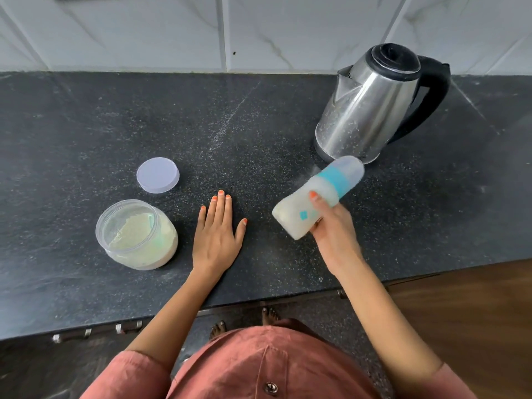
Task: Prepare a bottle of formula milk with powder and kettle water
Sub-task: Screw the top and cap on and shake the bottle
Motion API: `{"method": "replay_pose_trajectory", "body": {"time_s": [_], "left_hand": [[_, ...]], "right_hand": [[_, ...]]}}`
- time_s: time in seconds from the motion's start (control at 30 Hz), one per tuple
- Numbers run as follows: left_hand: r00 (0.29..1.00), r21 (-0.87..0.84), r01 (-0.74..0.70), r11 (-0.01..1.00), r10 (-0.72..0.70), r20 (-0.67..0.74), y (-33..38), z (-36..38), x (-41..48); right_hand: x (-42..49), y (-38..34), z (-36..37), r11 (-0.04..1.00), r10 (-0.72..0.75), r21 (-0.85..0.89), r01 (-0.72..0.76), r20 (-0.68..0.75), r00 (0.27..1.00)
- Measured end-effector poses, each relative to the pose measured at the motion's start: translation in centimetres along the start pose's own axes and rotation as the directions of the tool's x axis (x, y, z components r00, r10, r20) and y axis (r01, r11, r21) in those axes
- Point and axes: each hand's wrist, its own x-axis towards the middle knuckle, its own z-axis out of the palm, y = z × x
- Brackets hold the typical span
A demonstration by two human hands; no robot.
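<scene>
Bottle (305, 208) tilted, cap toward kettle (371, 102)

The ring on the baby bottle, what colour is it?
Turquoise blue. The ring wraps the bottle below its clear cap, shown best in the head view.

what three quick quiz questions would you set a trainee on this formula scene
1. True or false: the lid is on the jar.
2. Which hand grips the bottle? A) left B) right
3. Fill in: the left hand lies flat on the ___.
Key: 1 false, the lid lies on the counter near the open jar. 2 B, the right hand. 3 counter.
</scene>
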Motion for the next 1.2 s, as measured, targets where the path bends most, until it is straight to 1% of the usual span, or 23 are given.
{"method": "replay_pose_trajectory", "body": {"time_s": [0.07, 0.1, 0.13, 0.17, 0.23, 0.3, 0.33, 0.37, 0.47, 0.5, 0.53, 0.6, 0.67, 0.7, 0.77, 0.8, 0.87, 0.9, 0.93, 1.0, 1.07, 1.13, 1.2], "left_hand": [[1.000, 0.003, 0.003, 1.000, -0.003, 0.001, -0.1, 0.0, 0.1], [1.000, 0.003, 0.005, 1.000, -0.005, 0.003, -0.1, 0.1, 0.1], [1.000, 0.004, 0.005, 1.000, -0.005, 0.005, -0.1, 0.1, 0.1], [1.000, 0.005, 0.001, 1.000, -0.002, 0.003, 0.0, 0.1, 0.1], [1.000, 0.004, 0.002, 1.000, -0.002, 0.001, 0.0, 0.1, 0.1], [1.000, 0.002, 0.004, 1.000, -0.004, 0.000, 0.0, 0.1, 0.0], [1.000, 0.001, 0.002, 1.000, -0.002, -0.001, 0.0, 0.1, 0.0], [1.000, 0.001, 0.001, 1.000, -0.001, -0.004, 0.0, 0.0, 0.0], [1.000, 0.004, 0.003, 1.000, -0.003, 0.005, 0.0, 0.0, 0.1], [1.000, 0.004, 0.003, 1.000, -0.003, 0.007, 0.0, 0.0, 0.1], [1.000, 0.002, 0.004, 1.000, -0.004, 0.009, 0.0, 0.0, 0.1], [1.000, -0.003, 0.003, 1.000, -0.003, 0.004, 0.0, 0.0, 0.1], [1.000, -0.004, 0.001, 1.000, -0.001, -0.001, 0.0, 0.0, 0.0], [1.000, -0.003, 0.001, 1.000, -0.001, 0.000, 0.0, 0.0, 0.0], [1.000, 0.000, 0.000, 1.000, 0.000, -0.002, 0.0, -0.1, 0.0], [1.000, 0.002, 0.000, 1.000, 0.000, -0.001, 0.0, -0.1, 0.0], [1.000, 0.005, 0.002, 1.000, -0.002, 0.008, 0.0, 0.0, 0.0], [1.000, 0.006, 0.003, 1.000, -0.003, 0.010, 0.0, 0.0, 0.0], [1.000, 0.006, 0.002, 1.000, -0.002, 0.007, 0.0, 0.0, 0.0], [1.000, 0.003, 0.001, 1.000, -0.001, 0.000, 0.0, 0.0, 0.0], [1.000, 0.005, -0.001, 1.000, 0.001, -0.001, 0.0, 0.0, 0.0], [1.000, 0.001, -0.003, 1.000, 0.003, -0.002, 0.0, -0.1, 0.0], [1.000, -0.002, 0.001, 1.000, -0.001, -0.001, 0.0, -0.1, 0.0]], "right_hand": [[-1.2, 0.4, 0.1, 0.962, 0.081, -0.269, -0.041, 0.141, 0.987], [-1.6, 0.4, -0.1, 0.933, 0.113, -0.358, -0.042, 0.179, 0.977], [-1.6, 0.4, -0.2, 0.928, 0.112, -0.372, -0.034, 0.188, 0.976], [-1.3, 0.2, -0.3, 0.949, 0.080, -0.314, -0.022, 0.172, 0.982], [-0.4, -0.1, -0.1, 0.998, 0.019, -0.067, -0.016, 0.058, 0.998], [0.5, -0.1, 0.0, 0.995, -0.010, 0.102, 0.014, -0.038, 0.999], [0.4, 0.0, 0.1, 0.996, -0.007, 0.086, 0.010, -0.032, 0.999], [0.2, 0.2, 0.1, 1.000, 0.005, 0.002, -0.005, 0.008, 1.000], [-1.4, 0.9, -0.2, 0.924, 0.114, -0.379, -0.042, 0.171, 0.979], [-1.5, 0.8, -0.5, 0.908, 0.128, -0.417, -0.044, 0.176, 0.976], [-1.3, 0.6, -0.5, 0.925, 0.110, -0.378, -0.041, 0.162, 0.981], [-0.3, -0.1, -0.6, 0.995, 0.044, -0.095, -0.037, 0.073, 0.996], [0.9, -0.7, -0.7, 0.987, -0.019, 0.160, 0.030, -0.075, 0.997], [1.2, -0.6, -0.8, 0.979, -0.035, 0.196, 0.056, -0.112, 0.993], [0.6, -0.1, -0.7, 0.995, -0.011, 0.095, 0.018, -0.070, 0.997], [0.0, 0.3, -0.6, 0.999, 0.020, -0.034, -0.021, -0.013, 1.000], [-1.2, 0.9, -0.9, 0.951, 0.081, -0.305, -0.047, 0.101, 0.992], [-1.3, 0.8, -1.1, 0.941, 0.088, -0.336, -0.042, 0.124, 0.988], [-1.0, 0.6, -1.1, 0.958, 0.073, -0.284, -0.036, 0.120, 0.990], [0.0, -0.1, -1.1, 1.000, 0.028, -0.015, -0.028, 0.030, 0.999], [1.1, -0.4, -0.8, 0.987, -0.014, 0.161, 0.025, -0.073, 0.997], [0.8, 0.0, -0.5, 0.996, -0.017, 0.084, 0.020, -0.040, 0.999], [-0.6, 0.7, -0.2, 0.983, 0.035, -0.180, -0.022, 0.074, 0.997]]}}
